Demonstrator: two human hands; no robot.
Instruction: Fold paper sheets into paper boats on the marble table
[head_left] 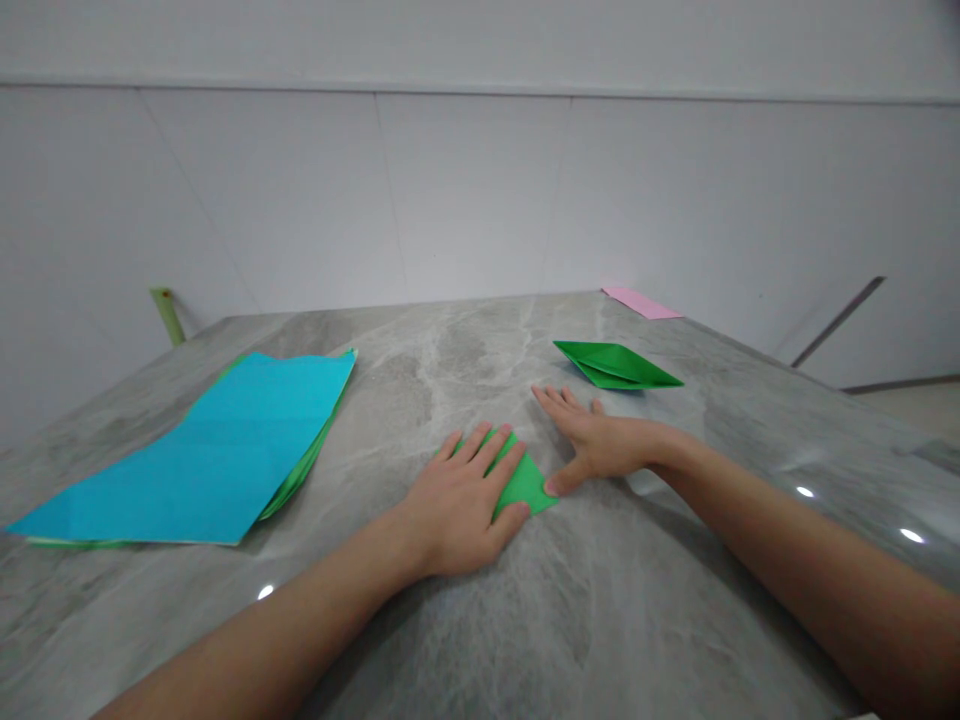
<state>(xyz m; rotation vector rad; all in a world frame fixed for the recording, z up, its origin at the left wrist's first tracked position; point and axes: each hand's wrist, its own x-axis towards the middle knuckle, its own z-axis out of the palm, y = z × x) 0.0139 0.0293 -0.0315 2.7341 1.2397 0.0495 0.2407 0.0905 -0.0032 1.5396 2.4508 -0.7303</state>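
Note:
A small piece of folded green paper (529, 485) lies flat on the grey marbled table (480, 345). Across its left part rests my left hand (469, 505), palm down with the fingers spread, hiding much of the sheet. My right hand (596, 440) is beside it, fingers stretched out and pointing away to the left. Its thumb touches the paper's right corner. Beyond the right hand sits a folded green paper shape (619, 367), long and pointed at both ends, with layered flaps.
At the left, a blue sheet (217, 450) lies over green sheets (304, 470), some edges lifted. A pink paper (643, 303) is at the table's far right edge. Behind the table stands a white wall (472, 190).

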